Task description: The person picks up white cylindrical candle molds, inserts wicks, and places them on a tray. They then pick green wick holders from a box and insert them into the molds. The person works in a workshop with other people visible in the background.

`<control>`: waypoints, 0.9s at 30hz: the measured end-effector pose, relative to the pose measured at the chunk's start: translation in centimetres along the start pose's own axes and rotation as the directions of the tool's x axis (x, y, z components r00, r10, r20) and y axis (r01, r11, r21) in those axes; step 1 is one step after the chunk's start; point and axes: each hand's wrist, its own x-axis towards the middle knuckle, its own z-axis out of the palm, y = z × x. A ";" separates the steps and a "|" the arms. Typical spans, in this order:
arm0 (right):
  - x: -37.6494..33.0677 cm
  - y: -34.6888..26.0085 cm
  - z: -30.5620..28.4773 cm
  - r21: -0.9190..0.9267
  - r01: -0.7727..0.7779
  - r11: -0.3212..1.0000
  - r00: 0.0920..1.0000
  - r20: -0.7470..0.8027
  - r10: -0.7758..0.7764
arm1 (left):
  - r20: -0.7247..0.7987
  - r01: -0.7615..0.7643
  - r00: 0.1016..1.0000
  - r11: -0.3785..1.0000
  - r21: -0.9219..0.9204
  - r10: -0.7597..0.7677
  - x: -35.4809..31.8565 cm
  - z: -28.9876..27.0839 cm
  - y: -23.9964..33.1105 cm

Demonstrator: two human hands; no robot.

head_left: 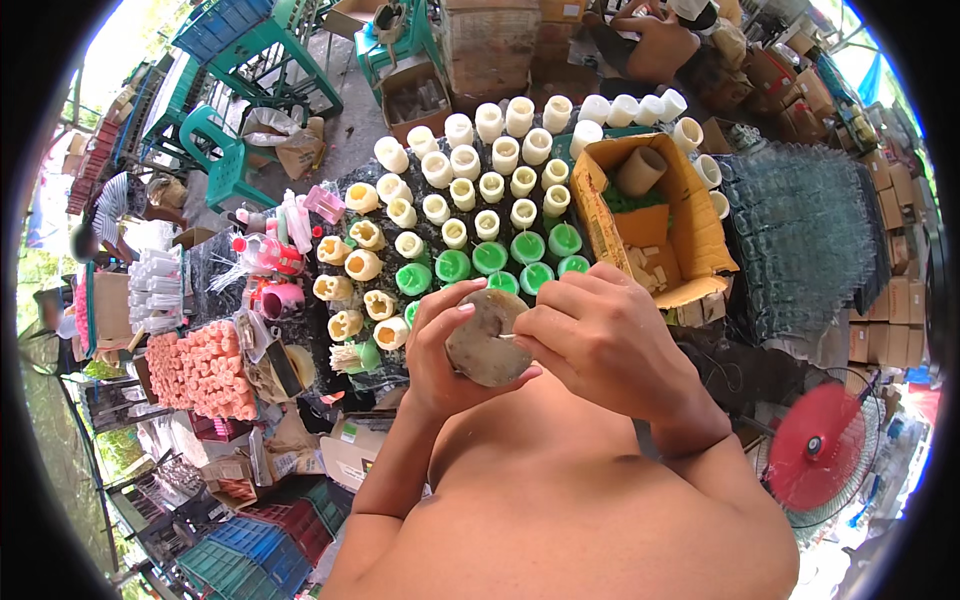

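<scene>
Head view: the left hand (440, 355) grips a round grey mould (487, 338) from below, held at chest height over the table. The right hand (600, 340) is closed on a thin white wick (507, 337) touching the mould's face. White, yellow and green candles (470, 215) stand beyond, beside a cardboard box (690, 225).

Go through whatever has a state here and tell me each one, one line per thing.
Round grey mould: held up off the table, round face toward the camera.
Left hand: wrapped around the mould's left side.
Right hand: fingers pinched at the mould's face, on something thin.
Cardboard box: open, flaps up.
White cylinders: upright in rows.
Green cylinders: upright.
Red fan: spinning or stopped, cannot tell.
</scene>
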 end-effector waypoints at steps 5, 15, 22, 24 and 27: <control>0.2 -1.2 1.2 -0.018 -0.025 1.000 1.000 -0.018 0.025 | -0.026 -0.018 1.000 1.000 -0.006 0.017 -0.4 0.2 -0.7; 0.1 -1.9 2.2 -0.090 -0.030 0.996 0.995 -0.094 0.021 | -0.040 -0.096 0.994 0.993 0.062 0.098 0.2 0.4 0.1; -0.7 -2.0 1.5 -0.091 -0.096 0.991 0.991 -0.102 0.087 | -0.010 -0.079 0.997 0.991 0.112 0.080 0.1 0.0 0.6; -0.7 -2.0 1.6 -0.087 -0.086 0.992 0.993 -0.090 0.078 | 0.008 -0.086 0.996 0.988 0.128 0.085 0.1 -0.2 0.7; -0.7 -2.1 2.0 -0.104 -0.060 0.993 0.997 -0.061 0.054 | 0.010 -0.094 0.996 0.986 0.135 0.093 0.1 -0.1 0.9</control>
